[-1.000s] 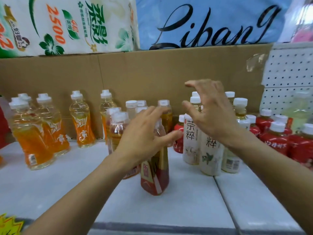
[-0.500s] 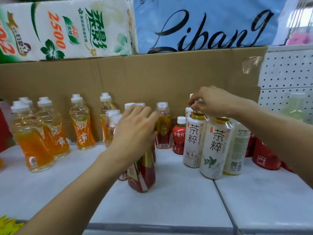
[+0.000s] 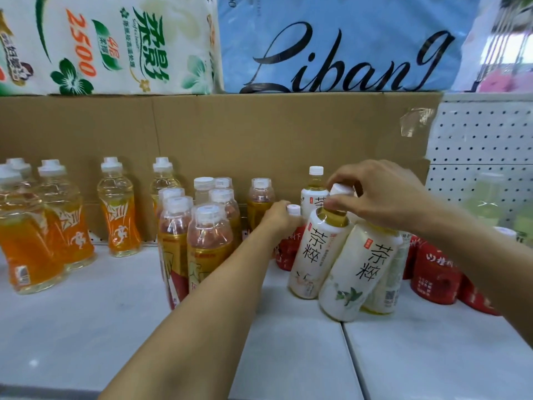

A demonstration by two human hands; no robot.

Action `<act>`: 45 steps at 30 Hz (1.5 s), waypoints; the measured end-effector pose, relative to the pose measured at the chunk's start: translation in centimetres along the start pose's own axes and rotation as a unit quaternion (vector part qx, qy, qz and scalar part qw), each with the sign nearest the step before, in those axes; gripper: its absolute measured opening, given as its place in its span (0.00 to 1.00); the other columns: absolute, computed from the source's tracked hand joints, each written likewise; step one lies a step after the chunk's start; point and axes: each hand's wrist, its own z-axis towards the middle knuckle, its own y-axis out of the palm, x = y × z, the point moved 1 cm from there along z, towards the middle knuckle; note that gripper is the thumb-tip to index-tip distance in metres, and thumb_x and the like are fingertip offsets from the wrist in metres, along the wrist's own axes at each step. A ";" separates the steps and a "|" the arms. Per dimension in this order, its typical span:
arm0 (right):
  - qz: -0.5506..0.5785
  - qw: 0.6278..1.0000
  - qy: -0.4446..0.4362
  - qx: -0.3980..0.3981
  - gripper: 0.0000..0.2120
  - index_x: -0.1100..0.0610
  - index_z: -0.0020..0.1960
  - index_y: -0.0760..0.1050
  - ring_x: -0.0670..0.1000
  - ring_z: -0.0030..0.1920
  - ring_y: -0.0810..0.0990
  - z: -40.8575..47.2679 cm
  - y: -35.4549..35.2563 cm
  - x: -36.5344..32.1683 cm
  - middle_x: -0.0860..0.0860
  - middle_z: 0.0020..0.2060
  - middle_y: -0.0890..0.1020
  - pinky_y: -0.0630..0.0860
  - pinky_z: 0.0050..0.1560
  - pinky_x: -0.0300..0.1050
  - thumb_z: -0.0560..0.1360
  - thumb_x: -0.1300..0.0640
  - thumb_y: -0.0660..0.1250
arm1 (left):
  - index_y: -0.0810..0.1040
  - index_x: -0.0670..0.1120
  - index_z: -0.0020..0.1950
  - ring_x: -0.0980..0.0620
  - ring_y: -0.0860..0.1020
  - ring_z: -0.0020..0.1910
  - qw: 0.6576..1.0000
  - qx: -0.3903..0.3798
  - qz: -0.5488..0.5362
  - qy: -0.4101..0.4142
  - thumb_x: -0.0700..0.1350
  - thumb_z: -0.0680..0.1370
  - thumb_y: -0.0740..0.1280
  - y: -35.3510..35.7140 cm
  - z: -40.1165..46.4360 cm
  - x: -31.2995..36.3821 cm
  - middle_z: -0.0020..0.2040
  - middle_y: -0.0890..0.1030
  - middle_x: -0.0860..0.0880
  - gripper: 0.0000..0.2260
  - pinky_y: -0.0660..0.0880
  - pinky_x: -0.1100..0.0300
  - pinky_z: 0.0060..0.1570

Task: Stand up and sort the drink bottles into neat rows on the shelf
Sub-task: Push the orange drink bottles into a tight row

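A: White-sleeved tea bottles (image 3: 357,272) are being gathered at mid-shelf — three are bunched and leaning together, a fourth (image 3: 314,192) is stood upright behind. Not yet a row.

B: Hands?

A: Right hand (image 3: 377,197) is held over the cluster's tops; fingers are curled and a white cap (image 3: 341,189) is pinched between thumb and fingertips. Left hand (image 3: 278,217) is reached in just left of the cluster, wrapped at the neck of a small red bottle (image 3: 288,249). How firmly it is gripped cannot be told — the fingers are mostly hidden behind the hand.

B: Progress?

A: Judged partial. Everything in view is upright or nearly so, nothing is lying flat. Amber tea bottles (image 3: 207,241) are packed in a tight block left of centre, touching. Orange drink bottles (image 3: 118,215) at far left are spaced loosely, with no clean line. More red bottles (image 3: 432,269) are clumped at right, partly covered by the right forearm.

B: Left to do?

A: White ones to be straightened and lined up, the stray red one to be moved to its group, orange ones to be closed up. White shelf (image 3: 288,356) front is available for it.
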 end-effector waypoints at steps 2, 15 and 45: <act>0.011 1.000 0.003 -0.001 0.15 0.46 0.54 0.80 0.47 0.44 0.78 -0.4 0.0 0.4 0.44 0.45 0.81 0.77 0.45 0.49 0.72 0.39 0.67 | 0.74 0.45 0.65 0.48 0.77 0.56 0.999 0.014 0.035 0.020 0.46 0.77 0.71 0.2 0.1 -0.4 0.58 0.80 0.46 0.18 0.75 0.52 0.57; 0.018 0.999 0.026 0.014 0.19 0.46 0.57 0.79 0.51 0.48 0.80 0.2 0.8 1.0 0.46 0.50 0.82 0.78 0.49 0.52 0.72 0.37 0.67 | 0.70 0.49 0.62 0.50 0.75 0.55 0.958 0.240 0.032 0.152 0.42 0.81 0.64 0.8 -9.0 -2.3 0.56 0.77 0.51 0.10 0.73 0.56 0.53; 0.391 0.920 0.017 -0.037 0.30 0.36 0.69 0.63 0.40 0.56 0.75 -7.5 10.3 -6.2 0.39 0.58 0.71 0.76 0.55 0.42 0.69 0.40 0.68 | 0.62 0.55 0.77 0.60 0.66 0.71 0.985 0.017 0.035 0.171 0.44 0.83 0.62 -3.4 -18.8 -4.7 0.73 0.68 0.58 0.23 0.67 0.56 0.72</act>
